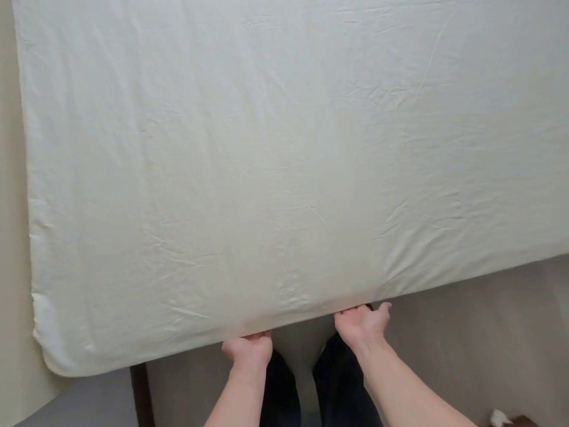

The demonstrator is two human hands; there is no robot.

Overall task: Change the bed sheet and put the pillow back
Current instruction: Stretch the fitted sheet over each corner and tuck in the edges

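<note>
A cream bed sheet (277, 155) covers the whole mattress, lightly creased, and wraps over its near edge and near-left corner. My left hand (248, 346) is at the near edge, its fingers curled under the sheet's hem. My right hand (363, 322) is a little further right along the same edge. Its fingertips are tucked under the edge and its thumb sticks out to the right. No pillow is in view.
A pale wall (12, 272) runs along the bed's left side. A dark wooden bed leg (140, 396) stands under the near-left corner. My dark trouser legs (338, 389) are below the hands. Beige floor (477, 334) lies to the right, with a small brown and white object (505, 422) at the bottom right.
</note>
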